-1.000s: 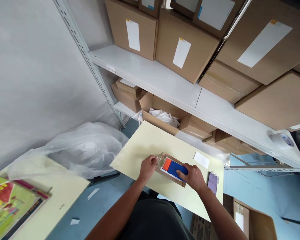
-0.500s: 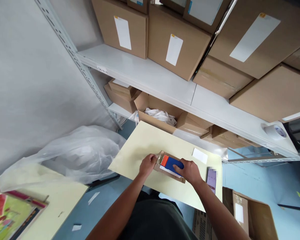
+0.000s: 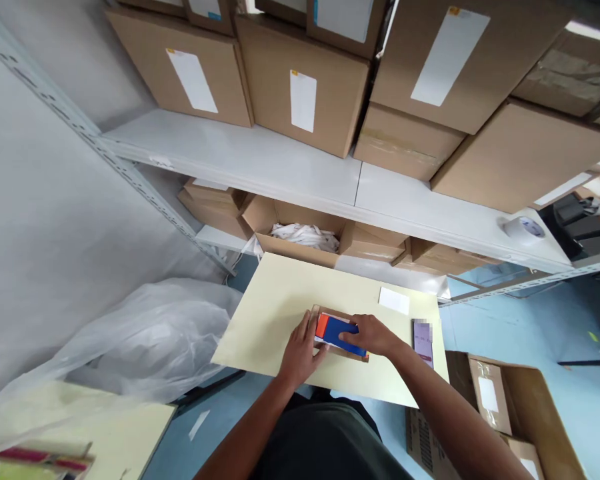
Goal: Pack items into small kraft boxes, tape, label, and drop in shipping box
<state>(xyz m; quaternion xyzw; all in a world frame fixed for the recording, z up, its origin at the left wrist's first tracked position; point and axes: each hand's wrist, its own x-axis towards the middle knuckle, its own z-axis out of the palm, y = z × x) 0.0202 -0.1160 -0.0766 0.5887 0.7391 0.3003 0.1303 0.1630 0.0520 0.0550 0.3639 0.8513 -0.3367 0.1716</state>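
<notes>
A small cardboard box [image 3: 341,355] lies flat on the pale yellow tabletop [image 3: 265,313] in the head view. On its top sits a flat blue block with an orange end [image 3: 339,331], whose exact kind I cannot make out; white label paper shows under it. My right hand [image 3: 373,335] is closed over the right part of the blue block. My left hand [image 3: 303,350] holds the box's left end, fingers along the end and thumb at the near side. The box's left end is partly hidden by this hand.
A white card [image 3: 394,300] and a phone [image 3: 423,343] lie right of the box. Shelving with cardboard boxes [image 3: 305,87] stands behind, a tape roll [image 3: 525,230] on it. Clear plastic sheeting [image 3: 160,333] is heaped at left; an open carton [image 3: 540,387] stands at right.
My left hand has gone from pinching at the box's left end to lying along that end with its thumb on the near side. My right hand stays on the blue block. The view has shifted.
</notes>
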